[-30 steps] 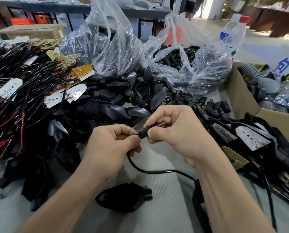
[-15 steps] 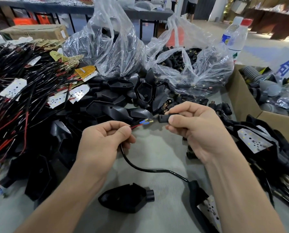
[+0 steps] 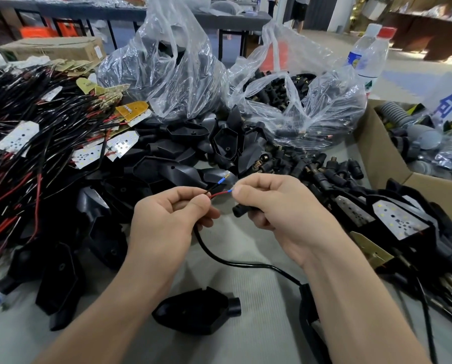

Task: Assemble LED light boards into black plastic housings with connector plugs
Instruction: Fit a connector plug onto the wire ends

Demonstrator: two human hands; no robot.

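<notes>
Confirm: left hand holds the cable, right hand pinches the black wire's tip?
Not quite. In the head view the right hand pinches the red wire by its tip; the black wire sticks up free. The left hand does hold the cable.

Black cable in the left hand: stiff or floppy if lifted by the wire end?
Probably floppy: the black cable sags in a loose curve from the left hand to the table. Its red lead, pinched by the right hand, looks thin and likely kinks easily. Seems light: a pinch alone holds it.
</notes>
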